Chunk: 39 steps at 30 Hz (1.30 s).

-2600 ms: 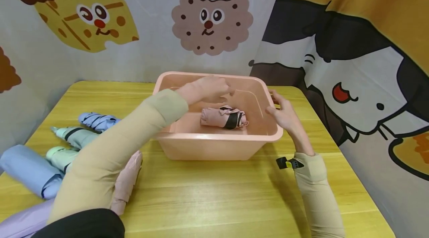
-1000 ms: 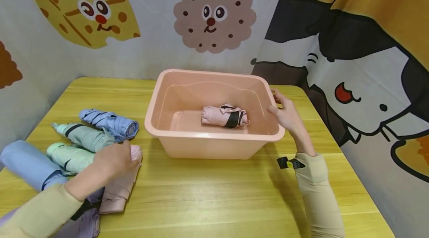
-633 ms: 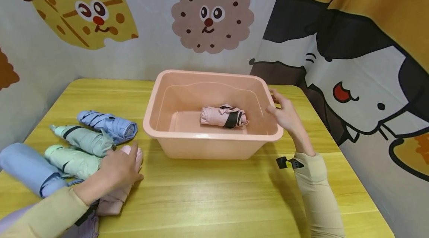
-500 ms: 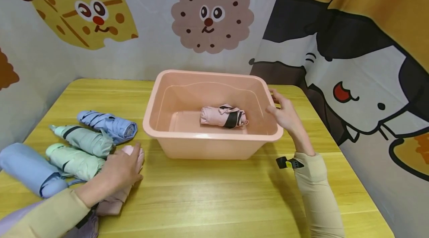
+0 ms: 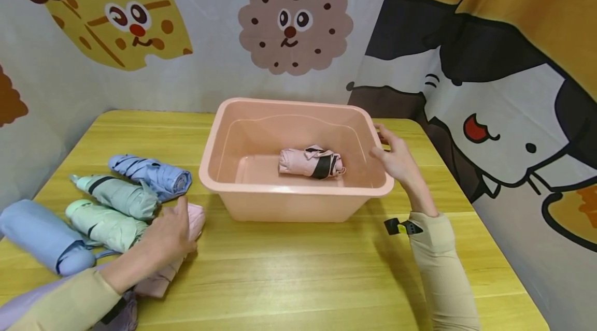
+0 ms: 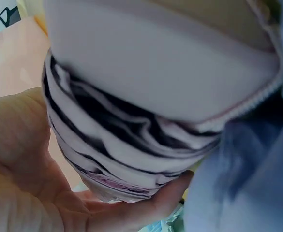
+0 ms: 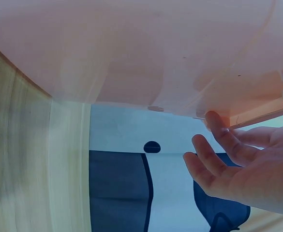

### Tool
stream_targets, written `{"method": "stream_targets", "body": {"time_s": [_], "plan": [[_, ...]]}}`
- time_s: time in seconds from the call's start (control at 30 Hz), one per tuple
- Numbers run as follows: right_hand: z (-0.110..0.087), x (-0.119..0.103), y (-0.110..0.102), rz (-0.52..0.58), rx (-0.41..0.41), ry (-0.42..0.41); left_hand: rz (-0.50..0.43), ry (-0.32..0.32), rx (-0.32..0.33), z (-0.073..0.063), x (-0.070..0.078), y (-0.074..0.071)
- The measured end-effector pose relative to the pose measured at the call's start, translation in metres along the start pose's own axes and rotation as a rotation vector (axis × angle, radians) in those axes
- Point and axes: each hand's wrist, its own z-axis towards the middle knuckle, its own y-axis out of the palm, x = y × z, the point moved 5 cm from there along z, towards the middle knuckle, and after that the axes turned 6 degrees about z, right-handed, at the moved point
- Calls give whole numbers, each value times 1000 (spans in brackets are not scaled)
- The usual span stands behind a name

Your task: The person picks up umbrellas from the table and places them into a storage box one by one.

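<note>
My left hand (image 5: 167, 235) grips a pink folded umbrella (image 5: 196, 218) at the left of the table. In the left wrist view, thumb and fingers curl round its pleated end (image 6: 112, 150); the hand hides its middle in the head view. My right hand (image 5: 396, 157) holds the right rim of a pink plastic basin (image 5: 289, 206), thumb at the rim and fingers outside. In the right wrist view, a fingertip (image 7: 213, 118) meets the basin's outer wall while other fingers are loosely bent. Another pink folded umbrella (image 5: 298, 161) with a black band lies inside the basin.
Left of the basin lie a blue umbrella (image 5: 151, 174), a grey-green one (image 5: 118, 195), a mint one (image 5: 107, 225) and a larger blue one (image 5: 44, 238). A purple umbrella (image 5: 28, 302) is partly under my left forearm. Printed curtains (image 5: 210, 82) hang behind the wooden table (image 5: 298, 279).
My left hand came out from over the basin to the pink umbrella on the left and took hold of it. Its far end has just shifted slightly right. My right hand stays at the rim.
</note>
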Motion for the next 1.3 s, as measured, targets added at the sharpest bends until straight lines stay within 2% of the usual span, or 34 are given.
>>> {"method": "stream_targets", "body": {"time_s": [0.2,0.33,0.57,0.73,0.87,1.13,1.2,1.3], "plan": [[0,0,-1,-5,4,0,-22,26,28,0,0,-4],[1,0,-1,-7,9,-5,-32,9,34,-1,-3,-10],[1,1,-1,-4,8,0,-55,8,104,-2,-7,-29],[1,1,0,-6,7,4,-58,-11,123,-2,-10,-44],[1,1,-1,-7,7,2,-46,10,226,-4,-9,-58],[1,1,-1,-8,6,13,-8,143,582,-13,-2,-86],[1,1,-1,-10,6,12,-2,169,641,-15,0,-91],[1,2,0,-11,7,12,2,200,692,-16,5,-98]]}}
